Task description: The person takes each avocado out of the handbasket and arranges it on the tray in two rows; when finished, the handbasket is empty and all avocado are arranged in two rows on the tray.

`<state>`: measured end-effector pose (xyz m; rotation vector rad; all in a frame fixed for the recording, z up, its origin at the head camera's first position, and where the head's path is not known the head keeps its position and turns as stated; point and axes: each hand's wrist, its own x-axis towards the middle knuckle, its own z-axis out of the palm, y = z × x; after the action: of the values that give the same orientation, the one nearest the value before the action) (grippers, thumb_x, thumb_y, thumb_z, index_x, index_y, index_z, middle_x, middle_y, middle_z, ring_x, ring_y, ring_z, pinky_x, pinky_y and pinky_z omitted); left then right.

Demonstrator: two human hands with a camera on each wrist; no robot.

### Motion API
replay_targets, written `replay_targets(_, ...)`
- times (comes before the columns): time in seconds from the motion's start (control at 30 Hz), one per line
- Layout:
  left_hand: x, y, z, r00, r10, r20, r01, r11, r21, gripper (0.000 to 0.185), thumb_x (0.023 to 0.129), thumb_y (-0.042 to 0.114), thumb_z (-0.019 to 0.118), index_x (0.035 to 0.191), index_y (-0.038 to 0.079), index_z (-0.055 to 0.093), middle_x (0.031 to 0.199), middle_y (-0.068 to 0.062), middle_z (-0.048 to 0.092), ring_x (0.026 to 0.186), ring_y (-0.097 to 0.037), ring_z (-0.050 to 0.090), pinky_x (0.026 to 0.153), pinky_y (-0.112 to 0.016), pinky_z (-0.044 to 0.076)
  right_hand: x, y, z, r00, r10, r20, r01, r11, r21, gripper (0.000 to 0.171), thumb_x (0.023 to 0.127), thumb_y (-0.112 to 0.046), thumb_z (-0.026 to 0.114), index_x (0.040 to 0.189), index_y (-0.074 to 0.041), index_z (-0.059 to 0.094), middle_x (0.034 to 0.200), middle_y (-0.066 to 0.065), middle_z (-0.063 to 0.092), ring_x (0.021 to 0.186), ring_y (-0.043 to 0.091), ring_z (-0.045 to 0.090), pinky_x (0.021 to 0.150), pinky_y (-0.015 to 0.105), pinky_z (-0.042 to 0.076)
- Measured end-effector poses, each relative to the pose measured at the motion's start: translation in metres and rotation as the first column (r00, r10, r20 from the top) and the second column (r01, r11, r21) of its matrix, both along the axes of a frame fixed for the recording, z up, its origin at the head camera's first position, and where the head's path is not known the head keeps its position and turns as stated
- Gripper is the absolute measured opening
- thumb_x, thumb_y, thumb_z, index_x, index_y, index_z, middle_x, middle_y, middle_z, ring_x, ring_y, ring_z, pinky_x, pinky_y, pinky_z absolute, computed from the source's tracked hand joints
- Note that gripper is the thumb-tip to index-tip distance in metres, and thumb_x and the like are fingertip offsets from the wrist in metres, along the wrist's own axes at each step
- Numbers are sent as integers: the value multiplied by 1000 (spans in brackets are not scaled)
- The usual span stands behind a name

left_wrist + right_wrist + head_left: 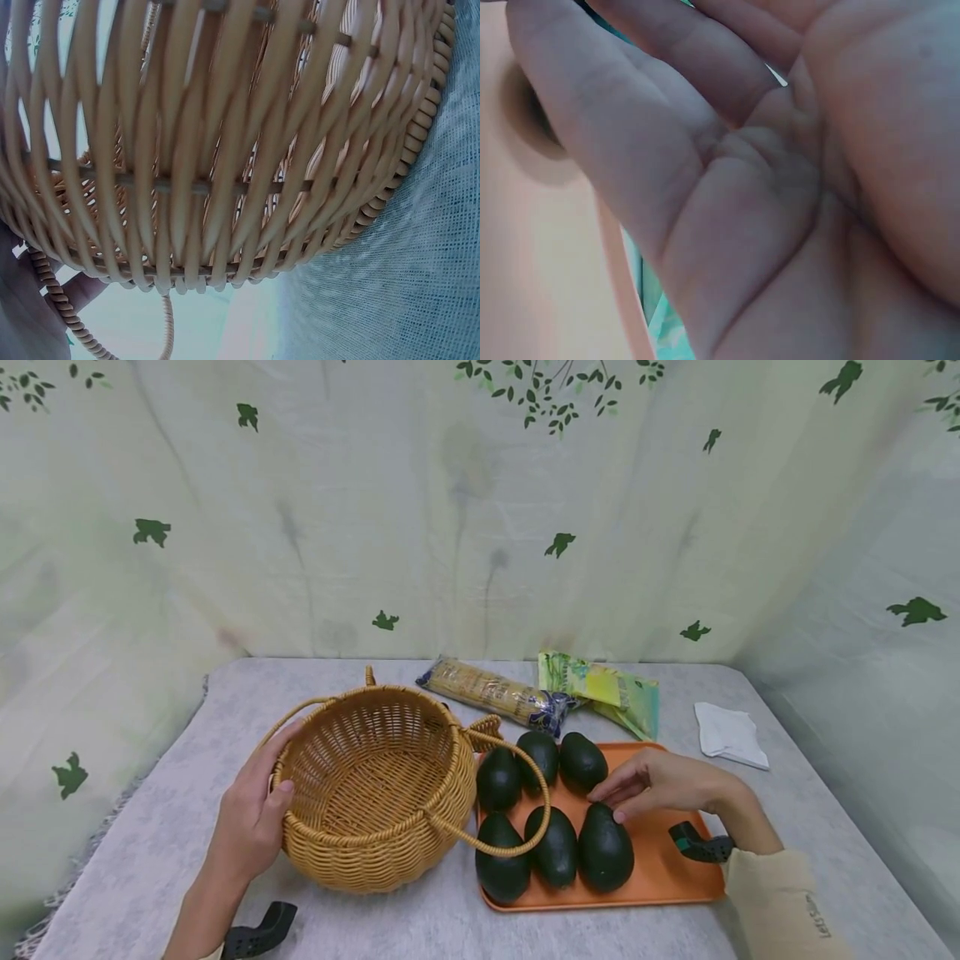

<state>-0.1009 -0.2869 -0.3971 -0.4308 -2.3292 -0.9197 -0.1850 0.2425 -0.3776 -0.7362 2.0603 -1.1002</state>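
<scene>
My left hand (258, 802) grips the left rim of an empty wicker basket (360, 860), thumb hooked over the rim. The left wrist view is filled by the basket's wall (225, 150), with my fingers (22, 300) at the lower left. Several dark green avocados lie on an orange tray (667, 868) right of the basket. My right hand (615, 800) hovers over the tray with relaxed fingers, holding nothing. Its fingertips are between the back right avocado (582, 762) and the front right avocado (604, 852). The right wrist view shows only my palm (742, 187) and the tray (525, 262).
The basket's loop handle (525, 802) hangs over the tray's left avocados. Behind the tray lie a noodle packet (495, 693), a green packet (607, 689) and a white cloth (729, 733). A grey cloth (150, 843) covers the table, and leaf-print curtains close it in.
</scene>
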Motion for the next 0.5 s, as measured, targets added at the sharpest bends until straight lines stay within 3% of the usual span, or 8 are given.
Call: replay_targets(0.5,-2,-3,-1,1000,-11,-25,11,1000,-5,60,98,9,44,158,11,42,155,-16,49,145,1,35,111,-8,25,-1,-2,3,999,3,-40,-3,1000,3,38,93,-20,75,130,-9,73,127,7,73,115,11,70,91,23,55)
